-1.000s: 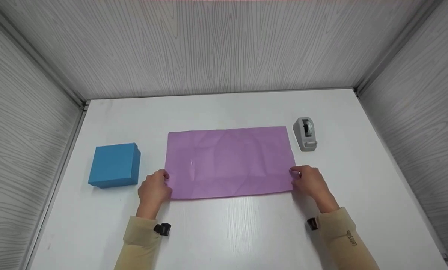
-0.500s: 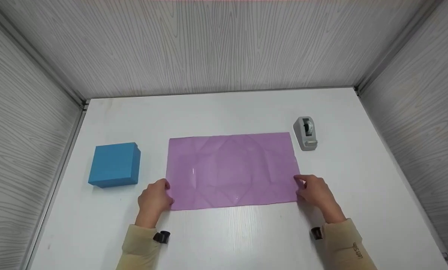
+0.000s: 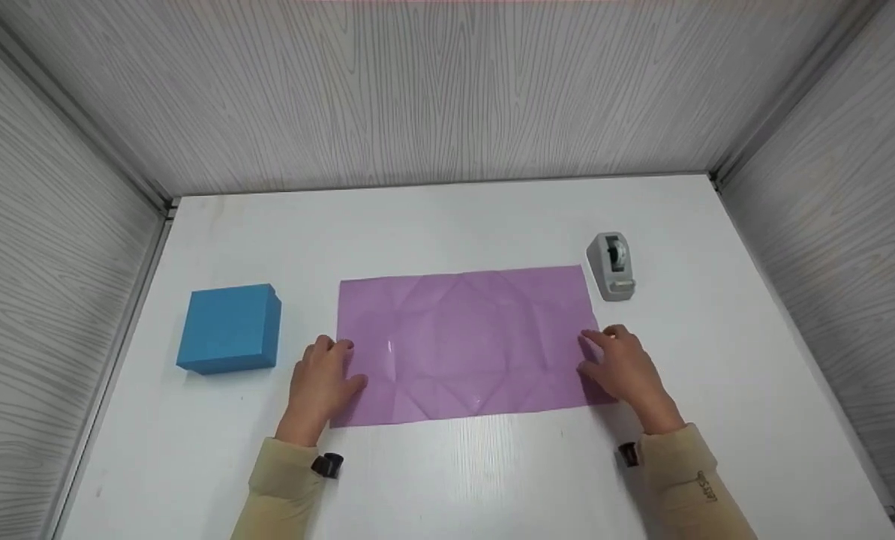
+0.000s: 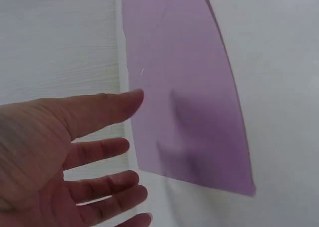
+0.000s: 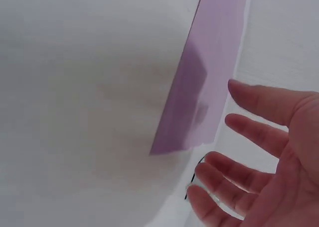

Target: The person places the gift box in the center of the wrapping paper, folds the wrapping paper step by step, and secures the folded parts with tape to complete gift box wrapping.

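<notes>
My left hand (image 3: 319, 386) is at the left edge of the purple sheet (image 3: 470, 345), and my right hand (image 3: 626, 373) is at the right edge, both nearer to the close corners. The sheet lies spread on the white table (image 3: 447, 487), in front of me, and it has many fold lines. Both hands have the backs turned up, and the fingers are relaxed, a little bent, and spread from one another; neither hand is gripping anything. On each hand the thumb and the forefinger point inward, over the border of the sheet. In the wrist views, the shadows of my fingers fall on the sheet apart from the fingers, so both hands seem to be slightly above it. My forearms come from below in beige sleeves (image 3: 680, 472) and lean toward each other. A blue box (image 3: 226, 326) stands to the left of the sheet, and a grey tape dispenser (image 3: 611, 281) is just beside its far right corner.
</notes>
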`<action>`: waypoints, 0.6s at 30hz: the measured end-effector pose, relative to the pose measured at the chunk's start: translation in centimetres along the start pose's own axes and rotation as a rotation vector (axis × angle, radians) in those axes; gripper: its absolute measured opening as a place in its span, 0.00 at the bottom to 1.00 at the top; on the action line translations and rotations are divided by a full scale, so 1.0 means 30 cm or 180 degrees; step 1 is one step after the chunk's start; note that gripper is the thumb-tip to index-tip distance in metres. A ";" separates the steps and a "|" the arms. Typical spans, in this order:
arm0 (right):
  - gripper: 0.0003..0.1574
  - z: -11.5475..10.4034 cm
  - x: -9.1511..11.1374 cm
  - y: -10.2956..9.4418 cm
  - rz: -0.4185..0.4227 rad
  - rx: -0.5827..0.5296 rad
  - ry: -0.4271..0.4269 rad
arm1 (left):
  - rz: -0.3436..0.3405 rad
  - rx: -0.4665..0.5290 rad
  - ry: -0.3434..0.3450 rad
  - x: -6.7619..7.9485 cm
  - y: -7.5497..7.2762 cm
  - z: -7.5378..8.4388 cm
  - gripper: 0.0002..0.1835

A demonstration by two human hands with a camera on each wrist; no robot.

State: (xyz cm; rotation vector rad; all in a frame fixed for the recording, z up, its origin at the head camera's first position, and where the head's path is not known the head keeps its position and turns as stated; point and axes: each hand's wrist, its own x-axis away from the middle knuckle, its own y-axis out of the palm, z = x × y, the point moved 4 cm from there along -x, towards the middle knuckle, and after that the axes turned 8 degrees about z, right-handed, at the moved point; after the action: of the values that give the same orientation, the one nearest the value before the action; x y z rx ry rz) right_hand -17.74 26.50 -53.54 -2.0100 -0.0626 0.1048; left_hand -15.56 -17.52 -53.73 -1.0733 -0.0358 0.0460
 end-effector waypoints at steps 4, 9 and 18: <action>0.35 -0.024 -0.026 0.033 -0.0113 0.0163 -0.0236 | -0.0020 -0.0088 0.0405 -0.017 0.029 0.028 0.34; 0.36 -0.025 -0.022 0.062 -0.0276 0.0286 -0.0304 | -0.0178 -0.0271 0.0589 -0.016 0.065 0.031 0.35; 0.37 -0.015 0.005 0.060 -0.0342 0.0339 -0.0329 | -0.0230 -0.0315 0.0562 0.009 0.064 0.027 0.33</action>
State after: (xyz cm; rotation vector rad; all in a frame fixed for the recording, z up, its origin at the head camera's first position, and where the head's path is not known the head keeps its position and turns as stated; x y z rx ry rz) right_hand -17.56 25.32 -54.99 -1.8901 -0.2262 0.1405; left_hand -15.36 -15.87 -55.02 -1.1705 0.0830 -0.1169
